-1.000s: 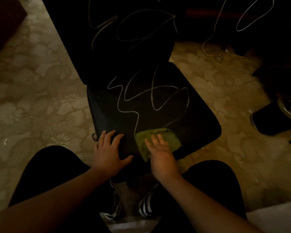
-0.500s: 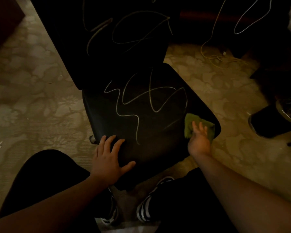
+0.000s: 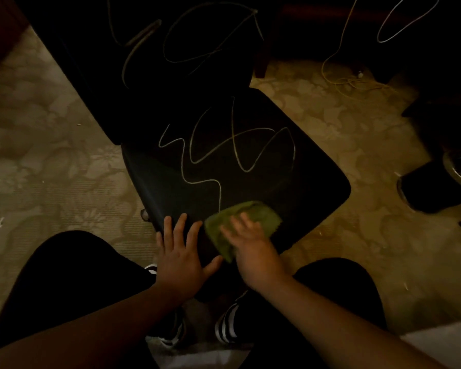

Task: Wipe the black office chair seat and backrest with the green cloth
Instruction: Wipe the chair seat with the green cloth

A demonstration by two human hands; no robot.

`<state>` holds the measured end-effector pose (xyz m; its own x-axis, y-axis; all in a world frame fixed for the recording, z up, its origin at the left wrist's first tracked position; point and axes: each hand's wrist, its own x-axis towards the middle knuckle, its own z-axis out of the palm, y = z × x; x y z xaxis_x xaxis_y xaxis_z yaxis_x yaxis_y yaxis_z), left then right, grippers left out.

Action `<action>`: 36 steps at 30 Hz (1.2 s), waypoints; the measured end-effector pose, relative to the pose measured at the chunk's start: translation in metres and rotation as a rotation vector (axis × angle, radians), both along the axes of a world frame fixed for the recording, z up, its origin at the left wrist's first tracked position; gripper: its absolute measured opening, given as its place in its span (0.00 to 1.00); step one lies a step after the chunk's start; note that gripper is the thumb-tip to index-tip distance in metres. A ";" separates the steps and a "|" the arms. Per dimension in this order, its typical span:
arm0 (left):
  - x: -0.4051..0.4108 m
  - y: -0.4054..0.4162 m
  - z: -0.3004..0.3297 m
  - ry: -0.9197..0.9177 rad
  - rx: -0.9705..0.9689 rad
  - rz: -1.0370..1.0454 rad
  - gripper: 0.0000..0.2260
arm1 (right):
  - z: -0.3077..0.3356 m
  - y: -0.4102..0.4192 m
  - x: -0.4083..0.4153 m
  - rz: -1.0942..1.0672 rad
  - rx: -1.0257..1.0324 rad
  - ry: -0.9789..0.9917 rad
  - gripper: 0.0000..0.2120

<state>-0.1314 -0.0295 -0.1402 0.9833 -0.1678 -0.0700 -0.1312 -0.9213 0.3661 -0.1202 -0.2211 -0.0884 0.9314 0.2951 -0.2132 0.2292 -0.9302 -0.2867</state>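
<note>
Both hands lie flat at the seat's (image 3: 250, 177) near edge: the left hand (image 3: 181, 251) rests on the bare black surface with fingers spread, and the right hand (image 3: 253, 249), fingers straight, presses the green cloth (image 3: 256, 214) just beside it. Pale scribbled lines (image 3: 218, 155) cross the seat farther in, and more (image 3: 197, 38) mark the backrest (image 3: 155, 83) beyond.

Two bare forearms with no sleeves, watch or rings in view, ending in the left hand (image 3: 180, 255) and right hand (image 3: 253, 251). The legs wear black trousers (image 3: 72, 283), plain and loose, dark on both knees. Below, the feet wear black shoes (image 3: 225, 327) with white stripes across the side; the left shoe is partly hidden.
</note>
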 end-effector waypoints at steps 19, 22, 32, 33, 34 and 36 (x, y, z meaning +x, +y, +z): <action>0.013 0.024 0.009 0.029 -0.161 -0.044 0.50 | -0.010 0.015 -0.006 0.212 0.053 0.000 0.32; 0.020 0.031 0.016 0.038 -0.152 -0.005 0.49 | -0.016 -0.007 0.012 -0.046 0.044 -0.121 0.35; 0.035 0.037 0.016 0.013 -0.125 0.065 0.47 | -0.011 0.039 0.011 0.236 0.140 -0.016 0.30; 0.037 0.038 0.017 -0.004 -0.128 0.055 0.46 | -0.011 0.036 0.016 0.246 0.143 -0.027 0.29; 0.038 0.040 0.018 -0.026 -0.133 0.050 0.45 | -0.011 0.031 0.022 0.229 0.133 -0.041 0.29; 0.042 0.043 0.021 -0.052 -0.138 0.047 0.42 | -0.012 0.022 0.037 0.098 0.116 -0.073 0.30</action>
